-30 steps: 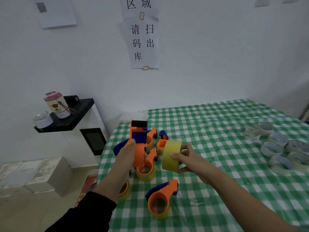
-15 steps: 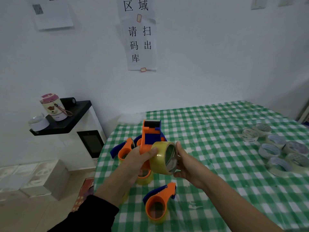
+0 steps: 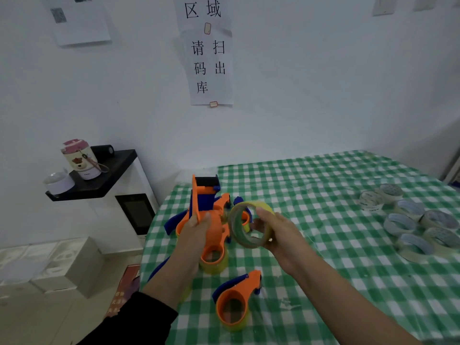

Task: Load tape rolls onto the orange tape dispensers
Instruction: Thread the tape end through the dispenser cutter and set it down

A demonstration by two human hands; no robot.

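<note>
Head view: your left hand (image 3: 196, 230) grips an orange tape dispenser (image 3: 204, 202) upright above the green-checked table (image 3: 311, 195). Your right hand (image 3: 276, 232) pinches a tilted yellowish tape roll (image 3: 249, 225) by its rim at the dispenser's 3 o'clock, the 2 hands close but apart. A loaded dispenser (image 3: 234, 305) lies at the roll's 6 o'clock, and spare rolls (image 3: 410, 220) sit well apart at 3 o'clock.

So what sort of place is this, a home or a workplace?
Probably a small stockroom or packing station, not a home. A wall sign asks people to scan goods out of stock, spare tape rolls and orange dispensers sit in batches on the checked table, and white boxes are stacked on the floor.
</note>
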